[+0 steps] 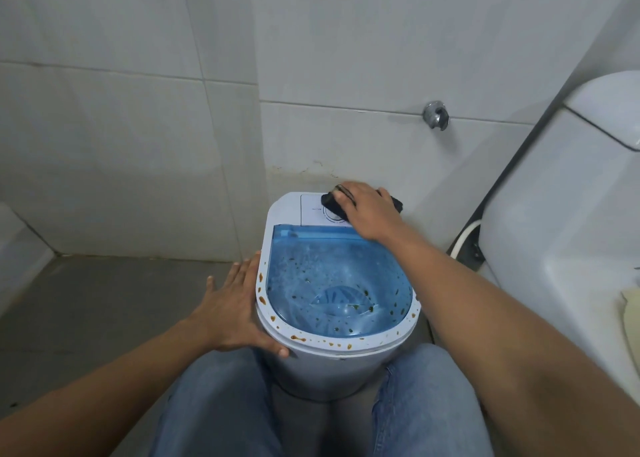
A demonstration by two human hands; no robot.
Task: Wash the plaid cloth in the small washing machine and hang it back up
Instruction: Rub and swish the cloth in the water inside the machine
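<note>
A small white washing machine (304, 363) stands on the floor between my knees. Its clear blue lid (332, 276) is closed and flecked with brown spots, as is the white rim. My right hand (367, 210) presses a dark cloth (330, 203) flat on the control panel at the back, over the dial. Most of the cloth is hidden under the hand, so its pattern is hard to tell. My left hand (235, 304) lies flat against the machine's left side, fingers spread, holding nothing.
A white toilet tank (568, 193) stands close on the right with a hose (465, 236) beside it. A chrome wall fitting (436, 114) is above the machine. Tiled walls meet behind it. Grey floor (86, 300) lies to the left.
</note>
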